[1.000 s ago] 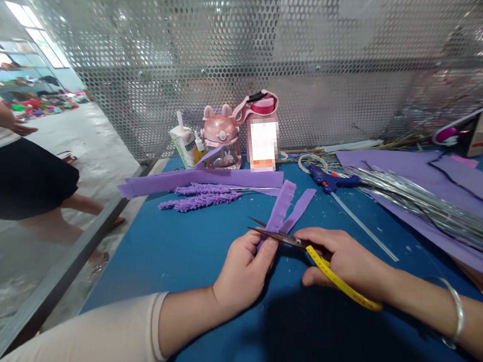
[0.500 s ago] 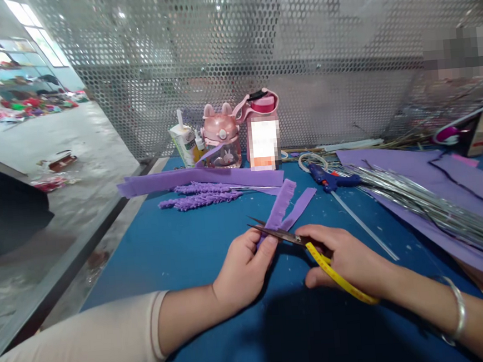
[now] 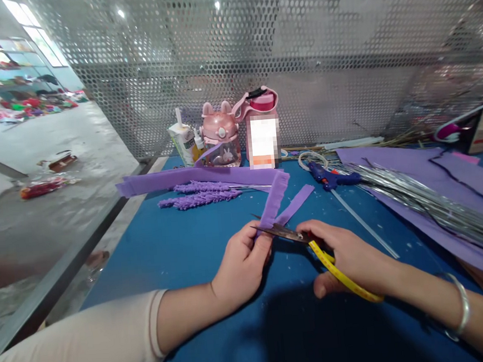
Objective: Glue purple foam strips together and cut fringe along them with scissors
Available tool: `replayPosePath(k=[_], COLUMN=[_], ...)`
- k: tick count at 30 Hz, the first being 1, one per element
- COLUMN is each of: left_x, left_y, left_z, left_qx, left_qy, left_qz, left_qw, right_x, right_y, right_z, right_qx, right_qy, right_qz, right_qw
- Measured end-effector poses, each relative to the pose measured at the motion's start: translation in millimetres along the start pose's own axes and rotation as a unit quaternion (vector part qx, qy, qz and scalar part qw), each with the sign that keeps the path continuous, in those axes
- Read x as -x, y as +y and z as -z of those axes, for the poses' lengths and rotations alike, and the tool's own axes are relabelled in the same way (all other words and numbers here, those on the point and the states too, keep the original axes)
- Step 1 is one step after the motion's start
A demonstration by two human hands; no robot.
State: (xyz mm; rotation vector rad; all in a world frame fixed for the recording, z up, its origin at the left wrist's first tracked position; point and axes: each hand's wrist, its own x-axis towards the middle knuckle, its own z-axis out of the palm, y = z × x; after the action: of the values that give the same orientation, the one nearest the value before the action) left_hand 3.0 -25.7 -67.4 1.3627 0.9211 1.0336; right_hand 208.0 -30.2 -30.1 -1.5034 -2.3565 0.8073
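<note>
My left hand (image 3: 239,262) pinches the near end of a fringed purple foam strip (image 3: 275,199), which rises away from me over the blue table (image 3: 180,253). My right hand (image 3: 348,256) is closed round the yellow handles of scissors (image 3: 285,233). The scissor blades point left and meet the strip just above my left thumb. A plain narrow purple strip (image 3: 297,203) lies right beside the fringed one.
Longer purple strips (image 3: 191,178) and finished purple flower spikes (image 3: 201,198) lie further back. Behind them stand a drink carton (image 3: 183,143) and two pink bottles (image 3: 220,135). A blue glue gun (image 3: 329,178), silver wires (image 3: 418,198) and purple sheets (image 3: 454,175) lie right. A perforated metal screen (image 3: 298,48) backs the table.
The fringed strip has bent up and leftward in my left hand while the scissors stay at its edge. A person who stood at the far left has moved out of view.
</note>
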Motion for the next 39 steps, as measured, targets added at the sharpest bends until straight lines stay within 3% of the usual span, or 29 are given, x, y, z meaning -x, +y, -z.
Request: replayPosePath(k=[14,32,39], left_x=[1,1,3], left_y=[1,-2,4], left_z=[2,1,1], left_qx=[-0.059,-0.064,-0.094], left_qy=[-0.03,-0.017,-0.038], left_qz=[-0.018,-0.015,-0.012], left_qw=[0.998,0.998,0.995], right_x=[-6,-6,-6], right_y=[11,13,15], right_z=[-5,-7,-7], right_qx=[-0.051,-0.041,-0.051], right_qy=[0.03,0.034,0.022], right_qz=[0.088,0.078,0.075], right_qw=[0.994,0.996,0.996])
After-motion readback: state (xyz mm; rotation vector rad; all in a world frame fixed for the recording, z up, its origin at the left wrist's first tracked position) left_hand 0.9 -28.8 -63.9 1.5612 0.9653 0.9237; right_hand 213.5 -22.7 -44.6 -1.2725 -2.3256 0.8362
